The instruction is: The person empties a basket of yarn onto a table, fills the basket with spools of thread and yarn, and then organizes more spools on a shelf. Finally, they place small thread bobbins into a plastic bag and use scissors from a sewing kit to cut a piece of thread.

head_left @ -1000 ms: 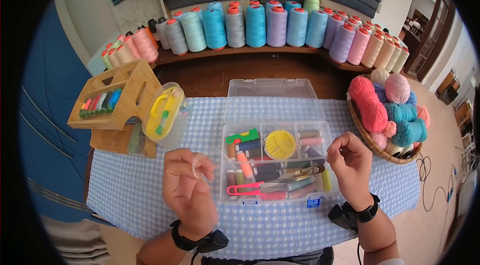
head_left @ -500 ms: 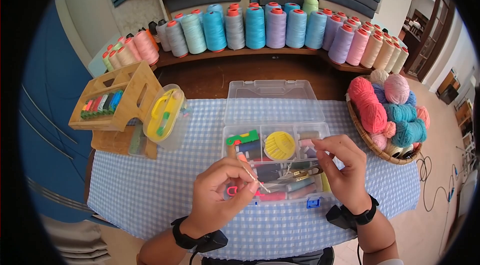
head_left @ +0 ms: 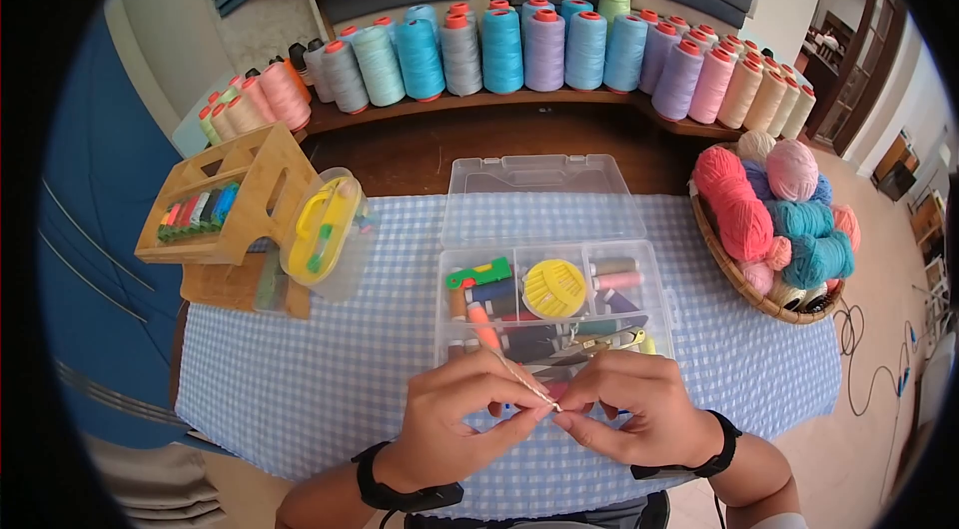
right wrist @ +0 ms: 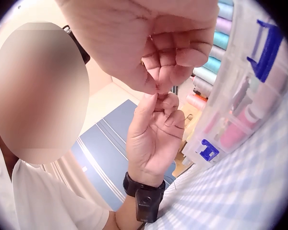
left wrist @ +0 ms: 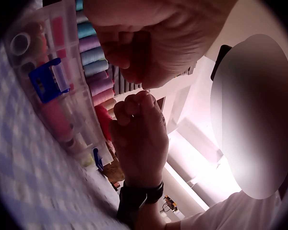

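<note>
A thin, pale twisted cord (head_left: pixel 524 379) slants across the fingers of my left hand (head_left: pixel 450 419), pinched between its thumb and forefinger. My right hand (head_left: pixel 639 409) pinches at the lower end of the cord, its thumb and fingertips right against the left ones. Both hands are over the front edge of an open clear sewing box (head_left: pixel 659 279). Inside it are a yellow pin wheel (head_left: pixel 554 289), a green needle threader (head_left: pixel 479 273), an orange spool (head_left: pixel 483 326) and scissors (head_left: pixel 629 337). The hands hide the box's front part.
To the left are a wooden rack (head_left: pixel 240 199) and a yellow-lidded container (head_left: pixel 325 229). A wicker basket (head_left: pixel 729 274) of yarn balls stands at the right. Thread cones (head_left: pixel 502 54) line the shelf behind. A blue checked cloth (head_left: pixel 270 369) covers the table.
The hands were apart over the box; the left moved right with the cord, turning so it shows clearly. The right came down and left, and the fingertips now meet.
</note>
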The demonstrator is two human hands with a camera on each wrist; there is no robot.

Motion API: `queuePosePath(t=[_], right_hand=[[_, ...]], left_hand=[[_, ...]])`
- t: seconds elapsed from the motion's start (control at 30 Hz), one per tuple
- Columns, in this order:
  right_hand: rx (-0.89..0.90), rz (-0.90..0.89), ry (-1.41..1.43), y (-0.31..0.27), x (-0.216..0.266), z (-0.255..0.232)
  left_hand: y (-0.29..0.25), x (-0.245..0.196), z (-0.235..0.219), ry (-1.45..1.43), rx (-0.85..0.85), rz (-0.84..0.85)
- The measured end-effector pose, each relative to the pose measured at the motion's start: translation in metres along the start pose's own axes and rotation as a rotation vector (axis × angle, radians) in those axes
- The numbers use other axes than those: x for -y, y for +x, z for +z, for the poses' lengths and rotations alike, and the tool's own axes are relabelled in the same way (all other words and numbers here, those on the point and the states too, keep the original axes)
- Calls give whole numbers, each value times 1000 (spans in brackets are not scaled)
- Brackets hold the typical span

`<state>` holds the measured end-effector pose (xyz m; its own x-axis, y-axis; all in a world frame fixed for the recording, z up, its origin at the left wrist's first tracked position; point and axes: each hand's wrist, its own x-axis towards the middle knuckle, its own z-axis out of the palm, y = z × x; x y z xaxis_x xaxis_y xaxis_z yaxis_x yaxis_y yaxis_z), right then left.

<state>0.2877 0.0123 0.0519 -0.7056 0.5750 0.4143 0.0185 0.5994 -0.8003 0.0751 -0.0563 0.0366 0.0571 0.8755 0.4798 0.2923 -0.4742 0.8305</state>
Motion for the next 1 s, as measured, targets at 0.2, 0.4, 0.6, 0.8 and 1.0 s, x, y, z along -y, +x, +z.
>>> queuePosePath(t=[0.2,0.4,0.6,0.8,1.0], right_hand=[[-34,-25,-28,0,-1,-1],[-35,-19,-35,0,-3,-1],[-28,-54,-30,0,-3,-1],[12,-62,-45,0,-3,0],[31,-55,-79,0,-3,0]], left_hand=[[-1,1,1,17,-6,3],[1,1,-1,13,9,15],[0,-3,-2,-33,89,-115],[-3,2,-1,-46,93,-86],[-2,3,0,-53,56,-47]])
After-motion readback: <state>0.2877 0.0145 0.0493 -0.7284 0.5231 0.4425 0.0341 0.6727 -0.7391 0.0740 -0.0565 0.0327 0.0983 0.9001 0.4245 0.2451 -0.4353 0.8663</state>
